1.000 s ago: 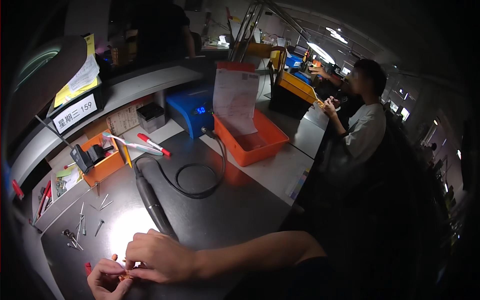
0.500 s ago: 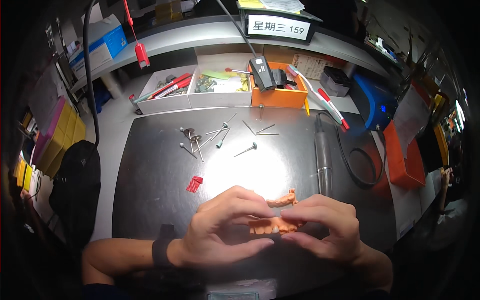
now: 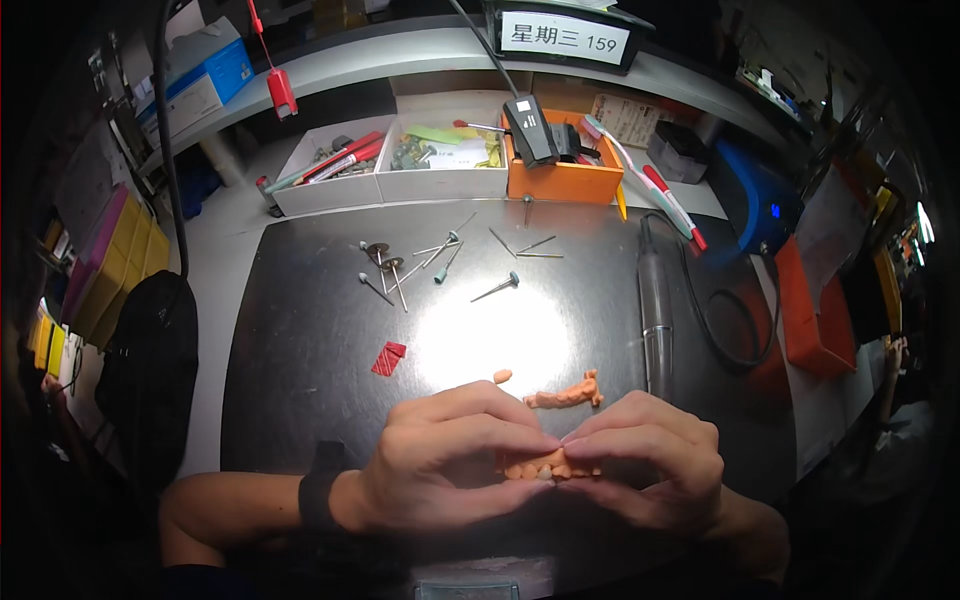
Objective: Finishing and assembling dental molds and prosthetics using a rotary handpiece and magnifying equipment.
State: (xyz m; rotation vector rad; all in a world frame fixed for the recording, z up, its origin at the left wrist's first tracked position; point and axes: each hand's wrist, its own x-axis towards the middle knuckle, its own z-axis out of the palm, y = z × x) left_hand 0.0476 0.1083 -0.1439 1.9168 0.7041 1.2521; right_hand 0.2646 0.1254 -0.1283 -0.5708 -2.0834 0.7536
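Between my two hands is an orange dental model [image 3: 520, 468] with a row of teeth, one of them paler than the rest. My left hand [image 3: 430, 455] pinches its left part, index finger on top and thumb along the lower edge. The fingers of my right hand [image 3: 655, 460] grip the right part the same way, and the fingertips of both hands nearly meet over the middle. Just beyond my fingers a second orange dental model piece [image 3: 568, 393] lies on the dark work surface, beside a small orange bit [image 3: 503, 377].
A red striped packet [image 3: 389, 359] and several rotary burs [image 3: 395, 266] lie on the dark mat [image 3: 300, 400]. To the right lies a grey handpiece [image 3: 655, 310] with a cord. White trays [image 3: 445, 183] and an orange box [image 3: 565, 183] line the back; a blue control unit [image 3: 752, 195] stands right.
Both hands have closed in on the dental model, thumbs now against its lower edge and fingertips closer together. The second piece and the small bit show more fully. The view has shifted slightly.
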